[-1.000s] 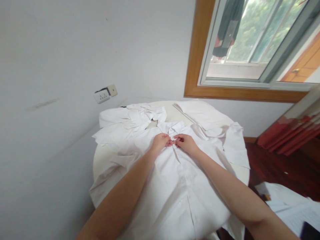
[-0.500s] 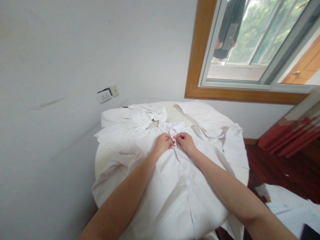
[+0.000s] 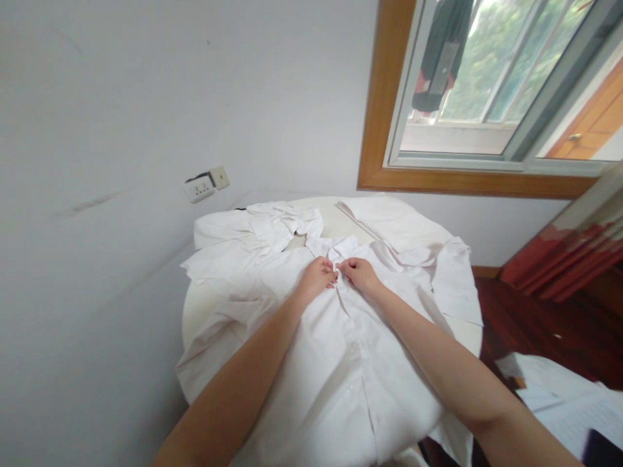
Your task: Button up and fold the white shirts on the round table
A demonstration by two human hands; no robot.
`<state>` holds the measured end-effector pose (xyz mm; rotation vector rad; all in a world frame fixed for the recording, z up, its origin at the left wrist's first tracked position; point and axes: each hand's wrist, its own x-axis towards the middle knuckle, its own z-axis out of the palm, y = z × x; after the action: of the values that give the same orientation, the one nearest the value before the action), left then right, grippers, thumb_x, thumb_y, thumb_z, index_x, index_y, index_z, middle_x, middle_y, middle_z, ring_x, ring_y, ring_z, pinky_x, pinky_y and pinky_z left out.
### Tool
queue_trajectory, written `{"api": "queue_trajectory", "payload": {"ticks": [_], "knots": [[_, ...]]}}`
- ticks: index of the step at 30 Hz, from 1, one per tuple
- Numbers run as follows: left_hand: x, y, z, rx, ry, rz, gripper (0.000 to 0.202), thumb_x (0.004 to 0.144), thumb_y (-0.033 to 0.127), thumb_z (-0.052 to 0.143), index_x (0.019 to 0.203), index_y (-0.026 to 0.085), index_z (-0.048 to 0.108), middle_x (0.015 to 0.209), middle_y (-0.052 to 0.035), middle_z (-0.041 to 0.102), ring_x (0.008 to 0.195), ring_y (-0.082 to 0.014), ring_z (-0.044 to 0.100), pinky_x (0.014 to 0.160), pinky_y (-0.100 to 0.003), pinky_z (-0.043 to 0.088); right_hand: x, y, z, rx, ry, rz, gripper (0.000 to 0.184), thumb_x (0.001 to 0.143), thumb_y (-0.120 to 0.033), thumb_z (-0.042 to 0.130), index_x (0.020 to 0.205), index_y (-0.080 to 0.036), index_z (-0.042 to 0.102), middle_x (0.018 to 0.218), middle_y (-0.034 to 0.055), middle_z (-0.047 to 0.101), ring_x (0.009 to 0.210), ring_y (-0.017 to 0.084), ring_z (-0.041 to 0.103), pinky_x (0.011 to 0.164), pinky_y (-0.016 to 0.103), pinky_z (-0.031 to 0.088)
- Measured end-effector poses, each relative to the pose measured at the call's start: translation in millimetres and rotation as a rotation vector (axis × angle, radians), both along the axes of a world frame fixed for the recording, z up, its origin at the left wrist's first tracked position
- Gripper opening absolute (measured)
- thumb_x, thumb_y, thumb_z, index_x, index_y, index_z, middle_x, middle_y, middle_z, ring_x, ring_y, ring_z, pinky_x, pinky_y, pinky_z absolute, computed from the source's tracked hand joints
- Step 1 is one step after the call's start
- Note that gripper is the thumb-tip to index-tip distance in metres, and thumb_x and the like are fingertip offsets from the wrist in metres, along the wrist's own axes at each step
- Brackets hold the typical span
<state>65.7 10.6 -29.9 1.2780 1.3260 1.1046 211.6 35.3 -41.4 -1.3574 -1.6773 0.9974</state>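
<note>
A white button-up shirt [image 3: 321, 363] lies spread over a round pale table [image 3: 195, 301], its collar at the far side and its hem toward me. At the front opening just below the collar, my left hand [image 3: 317, 277] pinches the edge of the shirt's placket. Close beside it, my right hand [image 3: 359, 274] pinches the facing edge with thumb and forefinger. The fingertips of both hands nearly meet there. Whatever button lies between them is too small to make out. Farther down, the front opening shows a narrow gap.
Crumpled white cloth [image 3: 253, 227] lies at the table's far left, folded white cloth [image 3: 389, 217] at the far right. Behind stand a wall with a socket [image 3: 199, 188] and a wood-framed window [image 3: 370, 178]. Papers [image 3: 574, 415] lie low at the right, near a red curtain [image 3: 555, 266].
Both hands stay pinched at the same spot on the placket, with only slight finger movement. The whole view has shifted a little.
</note>
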Motion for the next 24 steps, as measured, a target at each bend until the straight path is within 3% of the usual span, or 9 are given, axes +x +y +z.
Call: {"api": "queue_trajectory", "payload": {"ticks": [5, 8, 11, 13, 17, 20, 24], "knots": [[0.1, -2.8, 0.0, 0.081, 0.091, 0.011, 0.020, 0.073, 0.007, 0.063, 0.082, 0.018, 0.048, 0.065, 0.0060, 0.056, 0.053, -0.0088, 0.059, 0.044, -0.017, 0.047, 1.2, -1.5, -0.3, 0.024, 0.009, 0.021, 0.035, 0.077, -0.047, 0.054, 0.061, -0.017, 0.059, 0.046, -0.0038, 0.049, 0.043, 0.009, 0.043, 0.044, 0.021, 0.030], [-6.8, -2.3, 0.8, 0.132, 0.194, -0.006, 0.016, 0.077, 0.009, 0.057, 0.089, 0.019, 0.052, 0.074, 0.0023, 0.060, 0.059, -0.0107, 0.061, 0.047, -0.020, 0.049, 4.6, -3.7, 2.1, 0.019, 0.062, 0.043, 0.028, 0.080, -0.042, 0.052, 0.074, -0.016, 0.062, 0.054, -0.0026, 0.055, 0.047, 0.011, 0.050, 0.048, 0.021, 0.037], [-18.6, 1.1, 2.5, 0.285, 0.441, 0.026, 0.014, 0.079, 0.009, 0.052, 0.089, 0.018, 0.057, 0.080, -0.0016, 0.063, 0.071, -0.0136, 0.062, 0.066, -0.028, 0.054, 11.8, -8.6, 8.3, 0.096, -0.019, 0.062, 0.023, 0.083, -0.032, 0.048, 0.093, -0.018, 0.063, 0.069, -0.0002, 0.062, 0.058, 0.012, 0.056, 0.057, 0.023, 0.044], [-25.9, 3.7, 2.9, 0.454, 0.685, 0.068, 0.015, 0.078, 0.009, 0.052, 0.085, 0.018, 0.061, 0.085, -0.0045, 0.065, 0.084, -0.0176, 0.061, 0.083, -0.036, 0.051, 17.6, -15.3, 12.8, 0.223, -0.220, 0.087, 0.020, 0.083, -0.028, 0.049, 0.092, -0.018, 0.065, 0.078, 0.0031, 0.066, 0.072, 0.015, 0.060, 0.071, 0.027, 0.046], [-32.9, 5.4, -2.0, 0.598, 1.003, 0.094, 0.017, 0.082, 0.017, 0.053, 0.094, 0.018, 0.064, 0.097, -0.0087, 0.064, 0.101, -0.0236, 0.056, 0.097, -0.042, 0.042, 25.3, -36.0, 14.6, 0.390, -0.621, 0.064, 0.027, 0.084, -0.033, 0.055, 0.106, -0.023, 0.067, 0.112, 0.0096, 0.063, 0.108, 0.024, 0.053, 0.094, 0.038, 0.039], [-32.8, 3.5, -9.4, 0.582, 1.077, 0.064, 0.026, 0.085, 0.019, 0.050, 0.109, 0.018, 0.061, 0.107, -0.0095, 0.063, 0.106, -0.0232, 0.054, 0.098, -0.040, 0.042, 26.7, -47.7, 8.5, 0.423, -0.769, 0.061, 0.039, 0.090, -0.039, 0.046, 0.126, -0.027, 0.057, 0.136, 0.0102, 0.050, 0.127, 0.026, 0.040, 0.104, 0.045, 0.029], [-31.3, 2.2, -17.7, 0.565, 1.115, 0.030, 0.036, 0.089, 0.024, 0.046, 0.123, 0.017, 0.054, 0.125, -0.0114, 0.058, 0.120, -0.0239, 0.049, 0.104, -0.040, 0.037, 27.1, -45.8, 2.5, 0.357, -0.872, 0.150, 0.051, 0.093, -0.047, 0.037, 0.140, -0.028, 0.043, 0.152, 0.0101, 0.031, 0.142, 0.027, 0.020, 0.111, 0.052, 0.012]]}}
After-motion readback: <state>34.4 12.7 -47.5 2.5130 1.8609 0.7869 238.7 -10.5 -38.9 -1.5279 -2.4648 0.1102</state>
